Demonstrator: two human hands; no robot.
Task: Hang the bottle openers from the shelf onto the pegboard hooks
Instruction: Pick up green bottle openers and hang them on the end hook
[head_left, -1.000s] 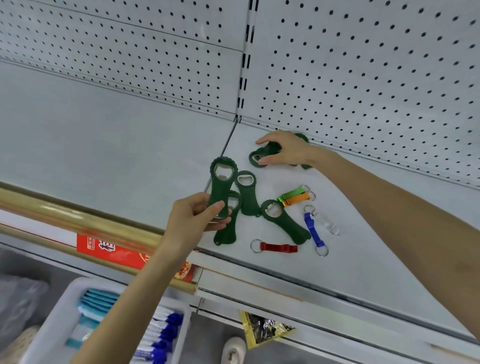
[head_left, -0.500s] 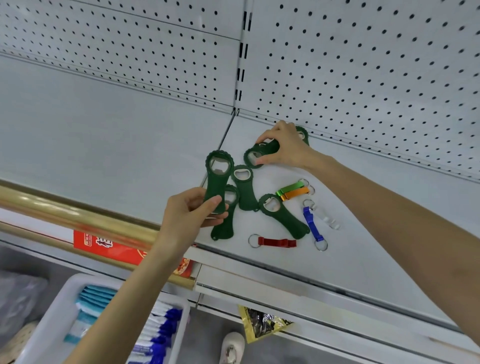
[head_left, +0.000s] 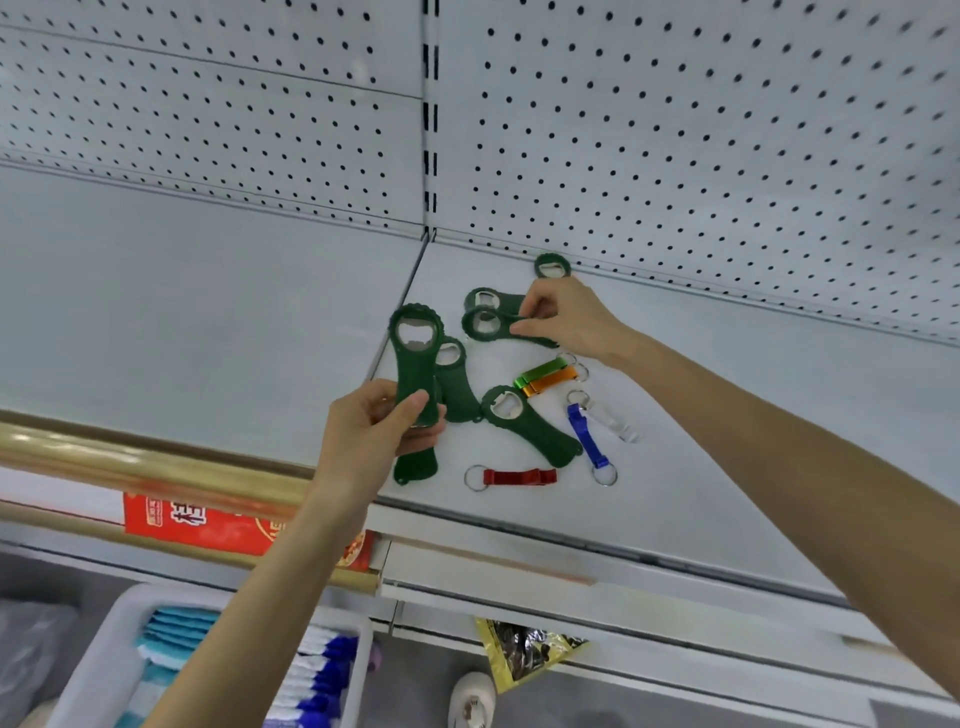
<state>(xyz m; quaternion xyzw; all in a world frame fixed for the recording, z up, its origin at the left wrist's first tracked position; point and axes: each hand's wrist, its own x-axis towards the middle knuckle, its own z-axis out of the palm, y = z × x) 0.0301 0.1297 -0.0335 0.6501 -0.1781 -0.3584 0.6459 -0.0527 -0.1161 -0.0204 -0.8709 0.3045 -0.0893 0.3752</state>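
Note:
My left hand grips a dark green bottle opener by its handle, ring end up, just above the white shelf. My right hand pinches another green opener lifted off the shelf near the back. More green openers lie on the shelf: one under it, one by the pegboard, one beside my left hand and one in the middle. Small keyring openers lie nearby: red, blue, green and orange. The pegboard shows no hooks in view.
A clear keyring opener lies right of the blue one. A gold rail and a red label run below the shelf's left part. Lower down stands a white bin of blue-capped items, with a gold packet hanging.
My right hand has lifted a green opener off the back of the shelf, uncovering two others there. My left hand keeps its opener, nearly unmoved.

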